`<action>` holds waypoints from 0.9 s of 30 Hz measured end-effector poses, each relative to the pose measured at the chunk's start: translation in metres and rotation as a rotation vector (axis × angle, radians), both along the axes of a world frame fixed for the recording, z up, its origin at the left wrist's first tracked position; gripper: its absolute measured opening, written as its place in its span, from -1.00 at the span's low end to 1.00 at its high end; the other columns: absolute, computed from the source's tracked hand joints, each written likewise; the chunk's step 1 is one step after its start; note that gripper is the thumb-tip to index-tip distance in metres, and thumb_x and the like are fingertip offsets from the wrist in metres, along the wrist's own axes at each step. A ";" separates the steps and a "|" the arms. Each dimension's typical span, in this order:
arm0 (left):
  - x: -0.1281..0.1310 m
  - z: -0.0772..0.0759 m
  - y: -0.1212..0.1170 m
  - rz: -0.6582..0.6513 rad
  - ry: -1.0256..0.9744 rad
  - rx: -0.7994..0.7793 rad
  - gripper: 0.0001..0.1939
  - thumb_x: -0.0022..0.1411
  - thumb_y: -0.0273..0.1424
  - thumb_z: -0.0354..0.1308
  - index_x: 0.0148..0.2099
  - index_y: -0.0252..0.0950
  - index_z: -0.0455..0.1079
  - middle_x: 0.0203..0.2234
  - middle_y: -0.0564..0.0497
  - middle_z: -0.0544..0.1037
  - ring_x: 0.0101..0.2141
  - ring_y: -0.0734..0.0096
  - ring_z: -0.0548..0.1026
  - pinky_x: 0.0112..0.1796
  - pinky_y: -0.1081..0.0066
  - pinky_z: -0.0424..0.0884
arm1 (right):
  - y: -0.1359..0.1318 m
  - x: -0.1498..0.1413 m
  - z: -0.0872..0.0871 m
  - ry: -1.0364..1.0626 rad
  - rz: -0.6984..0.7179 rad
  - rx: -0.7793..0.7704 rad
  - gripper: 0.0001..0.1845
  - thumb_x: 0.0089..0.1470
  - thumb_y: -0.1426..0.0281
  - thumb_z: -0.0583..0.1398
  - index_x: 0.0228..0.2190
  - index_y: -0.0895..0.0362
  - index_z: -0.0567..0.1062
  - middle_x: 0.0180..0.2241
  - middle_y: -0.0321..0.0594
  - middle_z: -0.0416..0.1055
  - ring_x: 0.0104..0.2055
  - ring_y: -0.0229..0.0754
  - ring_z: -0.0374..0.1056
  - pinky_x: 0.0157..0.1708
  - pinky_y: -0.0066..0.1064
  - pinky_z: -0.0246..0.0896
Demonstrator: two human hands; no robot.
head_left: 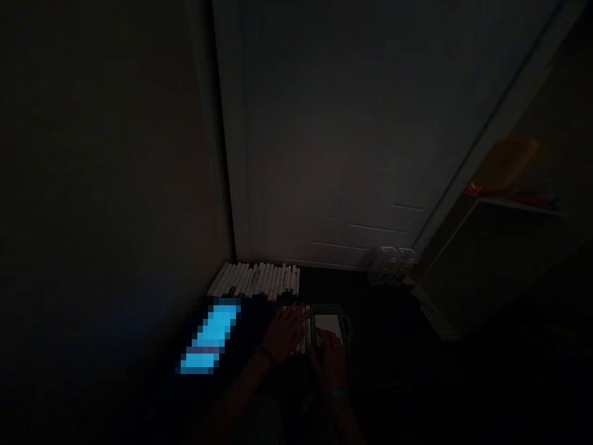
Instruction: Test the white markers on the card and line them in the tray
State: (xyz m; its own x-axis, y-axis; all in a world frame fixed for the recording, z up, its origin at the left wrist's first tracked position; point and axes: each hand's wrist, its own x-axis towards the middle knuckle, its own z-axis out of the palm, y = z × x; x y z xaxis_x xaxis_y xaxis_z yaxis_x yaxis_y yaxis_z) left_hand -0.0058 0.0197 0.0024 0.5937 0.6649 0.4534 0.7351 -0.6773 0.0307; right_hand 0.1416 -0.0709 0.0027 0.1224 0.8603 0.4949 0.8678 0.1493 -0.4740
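The room is very dark, so fine detail is lost. My left hand [283,337] lies palm down with fingers spread over a row of white markers [303,339]. Just right of that row is a clear plastic case [340,308] with a handle on its right side and a white card or sheet [330,322] inside. My right hand [332,361] rests over the near part of the case, its fingers bent and apart and its thumb near the rightmost markers. No grasped object shows in either hand, though the right fingertips are hard to make out.
Several white markers [259,279] lie side by side at the back left, against the wall. A lit, pixelated screen [210,337] is left of my hands. Two small clear holders [396,262] stand at the back right. A cabinet [491,259] is farther right.
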 end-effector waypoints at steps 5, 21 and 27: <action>-0.001 -0.001 0.000 0.003 0.021 -0.005 -0.52 0.26 -0.19 -0.23 0.21 -0.05 -0.13 0.15 0.09 0.12 0.12 0.31 0.06 0.03 0.24 0.02 | 0.005 0.000 -0.009 0.012 -0.008 0.027 -0.58 0.05 0.24 0.05 -0.04 0.07 0.26 -0.16 -0.13 0.34 -0.15 -0.09 0.26 -0.19 -0.26 0.17; 0.000 0.001 -0.001 0.014 0.010 -0.016 -0.51 0.26 -0.18 -0.24 0.21 -0.05 -0.15 0.15 0.10 0.11 0.12 0.31 0.07 0.04 0.24 0.00 | 0.004 0.001 -0.007 -0.003 0.004 0.016 -0.60 0.04 0.26 0.05 -0.06 0.05 0.28 -0.22 -0.15 0.37 -0.21 -0.10 0.28 -0.24 -0.29 0.15; -0.001 0.001 -0.001 0.002 0.009 -0.016 -0.52 0.25 -0.16 -0.24 0.20 -0.05 -0.10 0.14 0.10 0.12 0.12 0.31 0.06 0.05 0.23 0.00 | 0.004 0.000 -0.007 0.006 -0.010 0.011 -0.60 0.03 0.27 0.07 -0.06 0.05 0.27 -0.23 -0.18 0.37 -0.24 -0.13 0.29 -0.25 -0.31 0.15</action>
State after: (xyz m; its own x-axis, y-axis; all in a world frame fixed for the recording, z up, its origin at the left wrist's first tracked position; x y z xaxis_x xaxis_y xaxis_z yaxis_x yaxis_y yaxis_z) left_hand -0.0069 0.0183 0.0034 0.5961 0.6733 0.4375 0.7370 -0.6750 0.0347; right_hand 0.1418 -0.0669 -0.0045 0.1336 0.8534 0.5039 0.8666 0.1461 -0.4771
